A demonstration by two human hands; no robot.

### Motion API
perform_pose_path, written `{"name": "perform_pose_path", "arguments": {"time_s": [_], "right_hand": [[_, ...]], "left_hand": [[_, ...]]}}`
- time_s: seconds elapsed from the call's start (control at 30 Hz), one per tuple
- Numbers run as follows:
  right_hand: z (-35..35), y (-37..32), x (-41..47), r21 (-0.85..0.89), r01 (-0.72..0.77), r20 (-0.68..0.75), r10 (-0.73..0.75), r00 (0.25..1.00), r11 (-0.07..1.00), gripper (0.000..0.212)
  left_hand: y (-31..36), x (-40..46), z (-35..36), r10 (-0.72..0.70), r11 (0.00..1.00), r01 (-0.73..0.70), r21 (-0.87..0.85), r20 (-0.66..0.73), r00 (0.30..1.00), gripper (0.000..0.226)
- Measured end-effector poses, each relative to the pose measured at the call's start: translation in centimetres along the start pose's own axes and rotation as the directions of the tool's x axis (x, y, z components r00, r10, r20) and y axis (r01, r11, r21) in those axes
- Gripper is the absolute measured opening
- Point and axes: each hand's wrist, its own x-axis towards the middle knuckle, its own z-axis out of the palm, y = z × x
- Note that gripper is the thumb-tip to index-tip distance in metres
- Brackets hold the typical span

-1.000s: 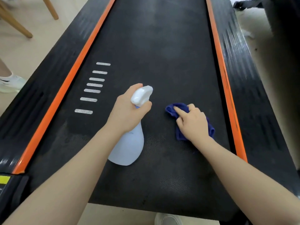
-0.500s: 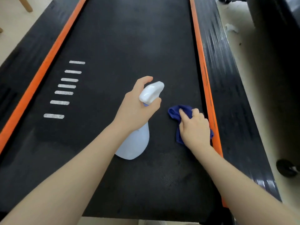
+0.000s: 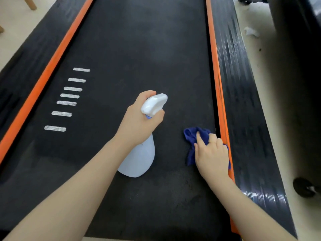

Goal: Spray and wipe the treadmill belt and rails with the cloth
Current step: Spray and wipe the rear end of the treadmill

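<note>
Here the wiping step is in hand, at the right edge of the treadmill belt (image 3: 139,49). The right hand (image 3: 211,156) presses a bunched blue cloth (image 3: 191,138) flat on the belt, its fingers (image 3: 199,139) bent over the folds, the forefinger stretched forward; the cloth's far side touches the orange strip (image 3: 215,75) that borders the right rail (image 3: 243,101). The left hand (image 3: 139,124) grips the neck of a pale spray bottle (image 3: 139,157), fingers curled round it below the white trigger head (image 3: 153,104), whose nozzle points forward and to the right. The bottle's base seems to rest on the belt, just left of the cloth but apart from it. Whether a finger lies on the trigger cannot be told from this view.

Judging by how things lie, the belt near the white stripe markings (image 3: 67,100) and the left rail (image 3: 26,54) are likely not yet reached. The next move probably calls for carrying the cloth onto the orange strip and the ribbed right rail, keeping pressure even, or for lifting the bottle to wet a fresh patch ahead of the cloth. The ridged rail may snag loose folds.
</note>
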Motion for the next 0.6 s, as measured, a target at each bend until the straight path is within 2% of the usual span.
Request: {"name": "perform_pose_path", "arguments": {"time_s": [0.07,0.17,0.27,0.37,0.43,0.5,0.6], "right_hand": [[0.6,0.3,1.6,-0.032,0.019,-0.026,-0.019,0.999,0.999,0.039],[1.6,0.2,5.5,-0.011,-0.077,-0.064,0.076,0.995,0.997,0.027],[1.0,-0.4,4.1,0.019,-0.133,-0.033,0.133,0.991,0.991,0.027],[-0.2,-1.1,0.3,0.020,-0.119,0.042,0.118,0.992,0.993,0.031],[-0.8,-1.5,0.0,0.061,-0.186,0.177,0.173,0.969,0.981,0.033],[-1.3,-2.3,1.0,0.050,-0.253,0.313,0.225,0.923,0.966,0.041],[-2.7,-5.8,2.1,0.009,-0.155,0.328,0.144,0.934,0.988,0.045]], "left_hand": [[0.1,0.1,0.0,-0.005,1.000,0.005,0.005,0.003,1.000,0.038],[-0.1,-0.2,-0.2,0.012,1.000,-0.013,-0.016,-0.039,0.999,0.042],[-0.3,-1.2,-1.0,0.018,0.997,-0.025,-0.073,-0.091,0.996,0.049],[-0.5,-2.2,-2.0,0.031,0.991,-0.038,-0.128,-0.059,0.998,0.059],[-0.7,-3.0,-2.3,0.056,0.986,-0.060,-0.156,-0.029,0.998,0.060],[-0.9,-3.9,-3.0,0.087,0.983,-0.091,-0.162,-0.034,0.996,0.051],[-1.8,-5.5,-5.4,0.108,0.984,-0.116,-0.139,-0.062,0.992,0.041]]}}
